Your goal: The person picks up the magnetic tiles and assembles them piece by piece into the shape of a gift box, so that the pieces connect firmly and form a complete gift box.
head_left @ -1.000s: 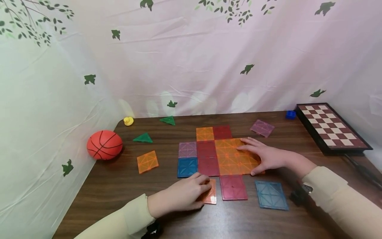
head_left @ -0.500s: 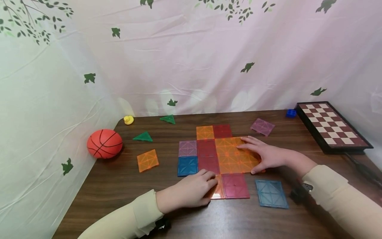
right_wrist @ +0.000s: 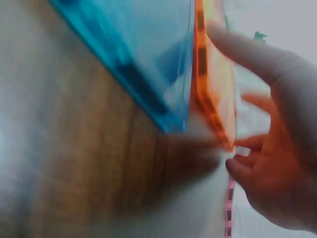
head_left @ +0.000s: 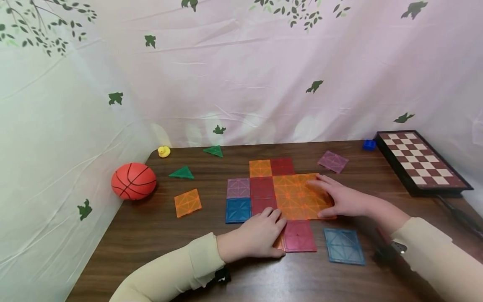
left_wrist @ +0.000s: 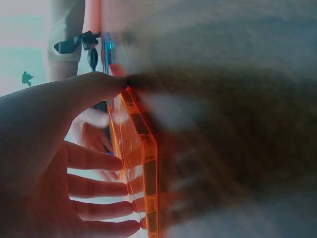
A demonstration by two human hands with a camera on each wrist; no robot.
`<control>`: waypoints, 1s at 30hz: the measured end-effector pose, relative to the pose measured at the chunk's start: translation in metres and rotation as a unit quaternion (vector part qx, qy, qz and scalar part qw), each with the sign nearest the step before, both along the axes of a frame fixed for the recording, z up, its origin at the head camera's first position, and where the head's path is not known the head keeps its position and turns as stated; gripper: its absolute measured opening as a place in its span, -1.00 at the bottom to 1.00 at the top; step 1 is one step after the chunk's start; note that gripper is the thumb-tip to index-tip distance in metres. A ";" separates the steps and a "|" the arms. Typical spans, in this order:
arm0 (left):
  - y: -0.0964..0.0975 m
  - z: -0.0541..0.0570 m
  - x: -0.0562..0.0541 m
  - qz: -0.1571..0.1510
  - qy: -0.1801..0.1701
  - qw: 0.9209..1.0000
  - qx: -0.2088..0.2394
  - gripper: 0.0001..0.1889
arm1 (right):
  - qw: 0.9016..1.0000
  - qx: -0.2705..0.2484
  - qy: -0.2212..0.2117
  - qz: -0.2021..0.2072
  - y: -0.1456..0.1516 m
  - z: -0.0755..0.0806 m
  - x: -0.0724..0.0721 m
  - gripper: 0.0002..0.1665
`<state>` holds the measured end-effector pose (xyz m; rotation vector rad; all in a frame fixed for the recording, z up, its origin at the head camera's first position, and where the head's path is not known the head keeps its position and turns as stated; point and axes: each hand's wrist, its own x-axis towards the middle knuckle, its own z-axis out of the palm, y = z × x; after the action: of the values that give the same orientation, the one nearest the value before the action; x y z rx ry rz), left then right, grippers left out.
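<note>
In the head view, translucent magnetic tiles lie flat in a joined pattern. My left hand [head_left: 258, 235] rests over a small orange tile [head_left: 280, 243] at the near side, mostly hiding it. Its thumb is at the tile's edge and straight fingers touch the top in the left wrist view. That tile sits against a pink tile [head_left: 299, 237]. My right hand [head_left: 345, 199] spans the right edge of a large orange square [head_left: 298, 197], thumb at the near corner, fingers spread. Red tiles [head_left: 261, 187], a blue tile [head_left: 238, 210] and a purple tile [head_left: 238, 187] adjoin on the left.
Loose around the pattern are a light blue tile [head_left: 344, 246], an orange tile [head_left: 188, 203], a purple tile [head_left: 333, 162] and green triangles [head_left: 183, 172]. A toy basketball [head_left: 133, 181] stands left, a rubber duck [head_left: 164, 152] behind it. A chessboard [head_left: 420, 159] and blue block [head_left: 369, 145] are back right.
My left hand has slid the small orange tile rightward until it met the pink tile, which shifted slightly right. The hand now covers more of it. My right hand has moved slightly right.
</note>
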<state>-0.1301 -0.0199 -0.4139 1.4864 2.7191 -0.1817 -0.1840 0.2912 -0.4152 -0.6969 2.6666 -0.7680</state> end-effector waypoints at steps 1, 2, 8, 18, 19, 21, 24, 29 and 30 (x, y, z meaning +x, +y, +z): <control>0.000 0.000 0.000 0.001 0.000 1.000 -0.001 -0.16 | 1.000 0.006 0.000 -0.022 0.000 0.003 0.003 0.11; 0.001 0.001 0.001 0.001 0.001 1.000 -0.001 -0.16 | 0.999 0.010 -0.002 -0.044 0.000 0.005 0.007 0.10; 0.003 -0.001 0.005 0.007 0.019 1.000 0.001 -0.17 | 0.994 -0.011 -0.036 -0.100 -0.005 0.014 0.024 -0.03; 0.004 0.000 0.005 -0.012 0.019 1.000 -0.019 -0.18 | 0.969 -0.161 -0.093 -0.164 -0.015 0.014 0.026 -0.28; 0.003 0.001 0.004 -0.014 0.014 1.000 -0.023 -0.19 | 0.968 -0.163 -0.084 -0.170 -0.015 0.014 0.025 -0.31; 0.002 0.004 0.003 -0.016 0.002 0.999 -0.029 -0.19 | 0.969 -0.162 -0.056 -0.178 -0.016 0.014 0.024 -0.37; -0.001 0.005 -0.001 -0.019 -0.027 0.999 -0.027 -0.23 | 0.965 -0.169 -0.034 -0.197 -0.019 0.016 0.022 -0.45; -0.006 0.007 -0.004 -0.037 -0.057 0.998 0.008 -0.34 | 0.955 -0.214 -0.030 -0.205 -0.026 0.020 0.018 -0.46; -0.007 0.008 -0.003 -0.043 -0.055 0.997 0.019 -0.37 | 0.952 -0.227 -0.030 -0.203 -0.028 0.021 0.018 -0.45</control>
<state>-0.1336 -0.0265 -0.4058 1.5757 2.5888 -0.0503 -0.1665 0.2636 -0.3941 -0.1993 2.6252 -1.5139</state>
